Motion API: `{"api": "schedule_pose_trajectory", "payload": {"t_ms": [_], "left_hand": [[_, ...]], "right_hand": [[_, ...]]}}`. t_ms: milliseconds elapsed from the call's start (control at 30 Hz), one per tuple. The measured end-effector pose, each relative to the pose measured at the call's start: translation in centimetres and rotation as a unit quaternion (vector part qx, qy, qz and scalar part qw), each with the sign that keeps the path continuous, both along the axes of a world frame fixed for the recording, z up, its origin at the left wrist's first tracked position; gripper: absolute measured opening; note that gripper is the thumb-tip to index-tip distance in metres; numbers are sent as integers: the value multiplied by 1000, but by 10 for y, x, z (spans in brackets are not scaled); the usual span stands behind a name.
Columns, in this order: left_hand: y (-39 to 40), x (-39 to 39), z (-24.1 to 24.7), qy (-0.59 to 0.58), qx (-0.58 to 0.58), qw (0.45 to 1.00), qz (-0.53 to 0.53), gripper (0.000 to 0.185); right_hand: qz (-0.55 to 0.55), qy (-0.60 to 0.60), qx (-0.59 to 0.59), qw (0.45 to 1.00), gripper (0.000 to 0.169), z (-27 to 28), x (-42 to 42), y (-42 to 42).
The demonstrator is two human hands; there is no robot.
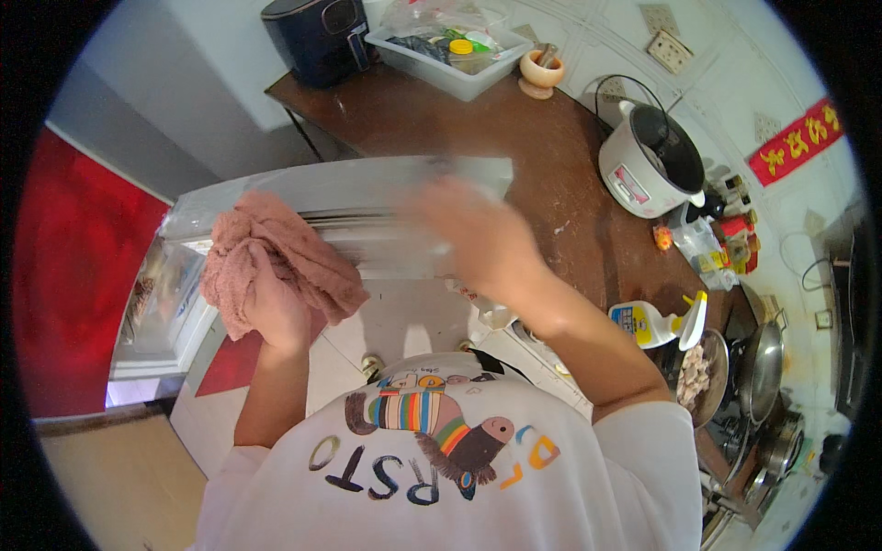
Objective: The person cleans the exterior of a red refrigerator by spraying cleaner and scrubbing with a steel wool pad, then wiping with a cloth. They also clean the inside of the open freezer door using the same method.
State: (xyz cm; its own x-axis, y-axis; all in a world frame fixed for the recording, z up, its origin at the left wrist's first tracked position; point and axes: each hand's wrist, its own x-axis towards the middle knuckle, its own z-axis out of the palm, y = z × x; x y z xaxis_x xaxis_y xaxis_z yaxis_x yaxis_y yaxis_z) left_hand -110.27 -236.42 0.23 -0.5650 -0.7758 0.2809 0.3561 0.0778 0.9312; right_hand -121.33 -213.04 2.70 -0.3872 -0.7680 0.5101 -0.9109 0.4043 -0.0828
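Observation:
My left hand (279,306) grips a bunched pinkish-brown terry cloth (289,255), thumb uppermost. The cloth hangs against a long pale grey panel (344,175) that looks like the open door of a refrigerator. Motion blurs my right hand (475,227) over the right part of this panel. Its fingers are smeared, so whether it touches the panel or holds anything is unclear. Left of the cloth, a refrigerator compartment (200,330) stands open with a clear drawer (162,303) inside.
A brown table (455,131) carries an air fryer (317,41), a plastic bin (441,72), a mortar (541,76) and a rice cooker (641,172). At the right are a spray bottle (648,325), a pan of food (720,386) and a wok (761,372). Red panel (83,275) at left.

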Motion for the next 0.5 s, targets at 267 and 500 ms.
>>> {"api": "schedule_pose_trajectory", "payload": {"t_ms": [267,500], "left_hand": [[-33,23,25,-164,-280,932,163,29],[-139,25,32,-152,-359,879,274,27]], "right_hand": [[-257,-78,-163,949,51,-89,-61,144],[-320,-160,-168,919,44,-111,-63,139]]}}
